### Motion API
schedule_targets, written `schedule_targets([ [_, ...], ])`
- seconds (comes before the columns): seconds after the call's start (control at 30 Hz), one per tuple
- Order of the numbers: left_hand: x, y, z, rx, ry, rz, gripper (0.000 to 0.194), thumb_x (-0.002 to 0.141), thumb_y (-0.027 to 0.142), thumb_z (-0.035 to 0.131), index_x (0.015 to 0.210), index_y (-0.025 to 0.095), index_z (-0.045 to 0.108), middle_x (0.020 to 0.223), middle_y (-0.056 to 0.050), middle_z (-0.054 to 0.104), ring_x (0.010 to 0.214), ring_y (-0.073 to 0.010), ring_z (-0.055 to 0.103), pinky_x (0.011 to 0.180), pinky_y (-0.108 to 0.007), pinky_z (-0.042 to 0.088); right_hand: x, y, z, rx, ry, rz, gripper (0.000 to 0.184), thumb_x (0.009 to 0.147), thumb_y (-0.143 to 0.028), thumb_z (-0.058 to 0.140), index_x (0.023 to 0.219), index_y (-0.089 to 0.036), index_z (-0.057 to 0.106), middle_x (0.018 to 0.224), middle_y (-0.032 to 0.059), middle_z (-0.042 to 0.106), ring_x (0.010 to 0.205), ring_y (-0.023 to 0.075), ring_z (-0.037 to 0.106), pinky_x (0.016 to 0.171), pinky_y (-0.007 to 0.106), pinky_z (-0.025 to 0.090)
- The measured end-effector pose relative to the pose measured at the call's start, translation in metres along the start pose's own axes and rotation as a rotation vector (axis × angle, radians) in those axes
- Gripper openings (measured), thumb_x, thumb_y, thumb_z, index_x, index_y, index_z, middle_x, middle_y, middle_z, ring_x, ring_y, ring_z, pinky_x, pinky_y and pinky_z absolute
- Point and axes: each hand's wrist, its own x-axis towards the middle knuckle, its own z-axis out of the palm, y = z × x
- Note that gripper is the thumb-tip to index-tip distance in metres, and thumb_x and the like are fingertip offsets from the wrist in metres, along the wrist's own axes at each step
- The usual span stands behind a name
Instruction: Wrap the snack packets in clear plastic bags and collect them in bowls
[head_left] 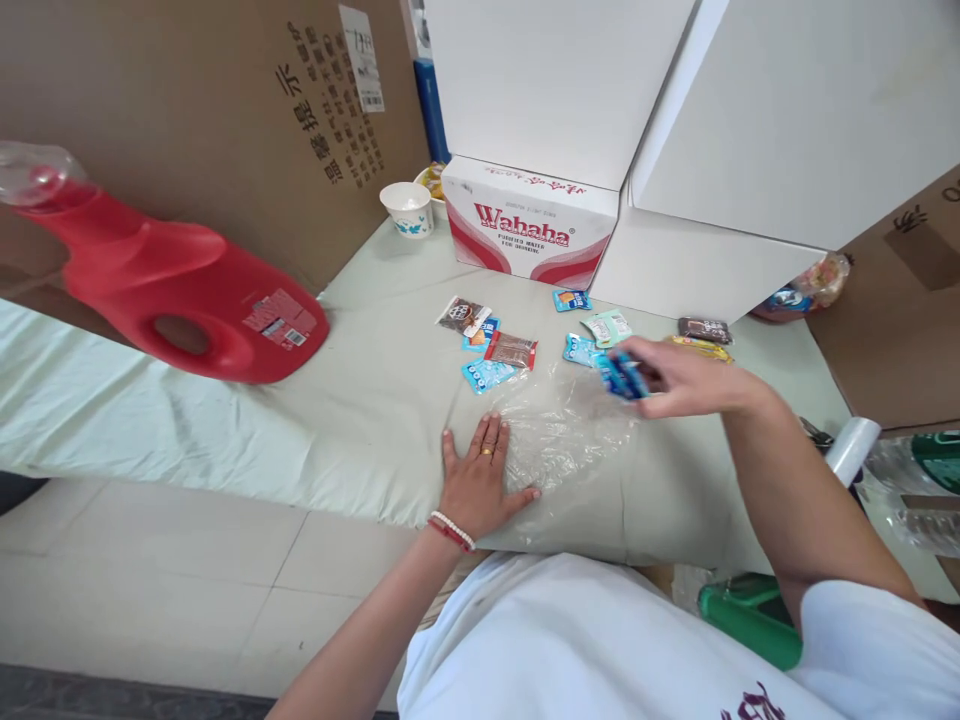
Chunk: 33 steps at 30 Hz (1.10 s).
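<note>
My left hand lies flat with its fingers spread on the table, on the left edge of a clear plastic bag. Over the bag's far right side, my right hand grips a blue snack packet, slightly blurred; whether it is one packet or more I cannot tell. A light blue packet and a pale green packet lie just beyond it. Left of these is a small group: a brown packet, a red-edged packet and a blue-and-white packet. Another blue packet lies farther back.
A white-and-red Wahaha carton stands at the back beside a paper cup. A big red jug is at the left. Dark and yellow packets lie right of the right hand. A white roll is at the right.
</note>
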Motion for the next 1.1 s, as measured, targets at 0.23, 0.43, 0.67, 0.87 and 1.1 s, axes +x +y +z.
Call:
schedule_targets([
  [0.23, -0.005, 0.000, -0.004, 0.021, -0.015, -0.007, 0.104, 0.083, 0.078, 0.054, 0.161, 0.014, 0.030, 0.167, -0.022, 0.025, 0.154, -0.0439, 0.026, 0.118, -0.079, 0.003, 0.068, -0.032, 0.087, -0.540, -0.286, -0.347, 0.058, 0.074, -0.036, 0.076, 0.124, -0.015, 0.055, 0.118, 0.0160, 0.066, 0.090, 0.0297, 0.070, 0.068, 0.032, 0.046],
  [0.43, -0.017, -0.003, 0.000, 0.029, 0.074, -0.052, 0.106, 0.082, 0.078, 0.056, 0.160, 0.011, 0.032, 0.166, -0.026, 0.027, 0.154, -0.0468, 0.023, 0.118, -0.079, 0.006, 0.047, 0.000, 0.101, -0.437, -0.217, -0.323, 0.081, 0.081, -0.029, 0.075, 0.153, -0.021, 0.038, 0.151, 0.0176, 0.045, 0.105, 0.0290, 0.069, 0.079, 0.035, 0.053],
  [0.67, -0.032, -0.015, 0.000, -0.144, 0.060, 0.486, 0.060, 0.099, 0.030, 0.052, 0.156, 0.040, 0.038, 0.155, -0.005, 0.054, 0.149, -0.0258, 0.042, 0.128, -0.061, 0.008, -0.028, 0.052, 0.116, -0.108, -0.144, -0.233, 0.083, 0.088, -0.053, 0.069, 0.159, -0.031, 0.032, 0.156, 0.0131, 0.045, 0.133, 0.0316, 0.055, 0.103, 0.044, 0.050],
  [0.87, -0.035, -0.039, -0.010, -0.311, -0.096, 0.570, 0.081, 0.089, 0.046, 0.062, 0.159, 0.020, 0.032, 0.160, -0.018, 0.044, 0.150, -0.0310, 0.041, 0.127, -0.059, 0.022, -0.067, 0.072, 0.145, -0.048, -0.043, -0.065, 0.032, 0.102, -0.032, 0.043, 0.122, -0.028, 0.067, 0.104, 0.0097, 0.070, 0.092, 0.0245, 0.069, 0.080, 0.039, 0.055],
  [1.1, -0.030, -0.044, -0.006, -0.343, -0.012, 0.457, 0.031, 0.100, 0.016, 0.040, 0.116, 0.023, 0.066, 0.135, -0.008, 0.069, 0.135, -0.0178, 0.058, 0.120, -0.044, 0.037, -0.072, 0.065, 0.140, -0.001, 0.103, -0.074, 0.037, 0.097, -0.035, 0.055, 0.134, -0.031, 0.058, 0.142, 0.0121, 0.054, 0.113, 0.0255, 0.065, 0.087, 0.041, 0.056],
])
